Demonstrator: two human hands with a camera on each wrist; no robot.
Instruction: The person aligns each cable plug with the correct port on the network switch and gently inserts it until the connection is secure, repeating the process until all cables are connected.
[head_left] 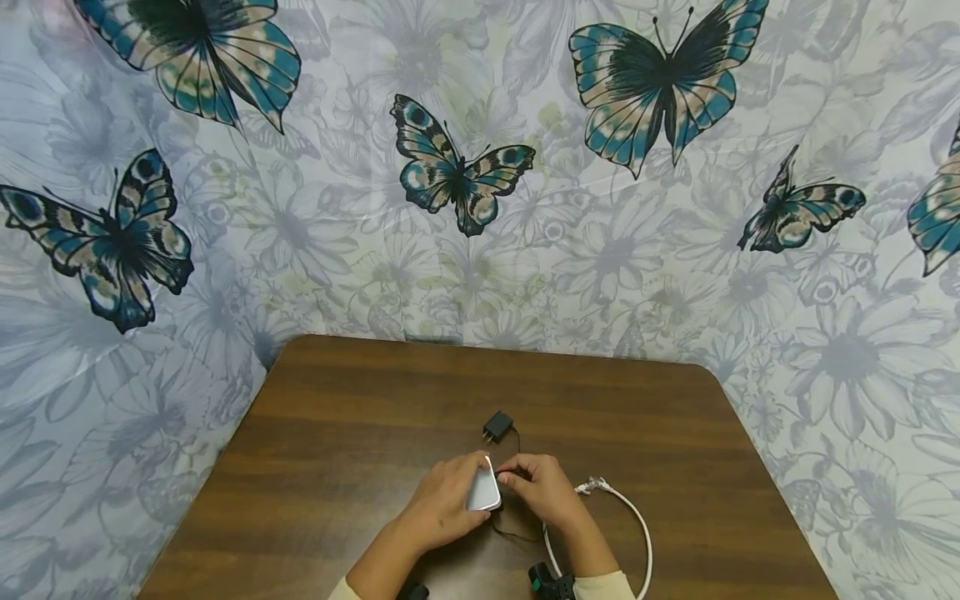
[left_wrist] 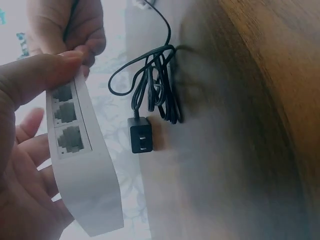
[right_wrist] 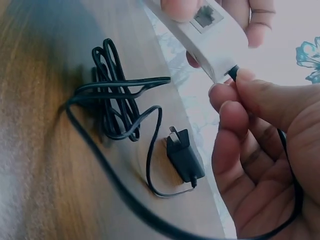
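Note:
My left hand (head_left: 448, 500) grips a small white network switch (left_wrist: 86, 165) above the table, its row of network ports turned toward the left wrist camera. Between thumb and fingertips, my right hand (head_left: 546, 490) pinches the black plug (right_wrist: 233, 73) of a power cord, right at the end of the switch. From there the cord (right_wrist: 286, 150) runs down across the right palm to a bundled loop. On the table behind the hands lies the black power adapter (head_left: 497, 427), its two metal prongs (right_wrist: 173, 132) showing.
A white cable (head_left: 647, 533) curves over the table on the right, beside and behind my right forearm. The brown wooden table (head_left: 360, 400) reaches back to a wall covering (head_left: 337, 275) printed with flowers and butterflies.

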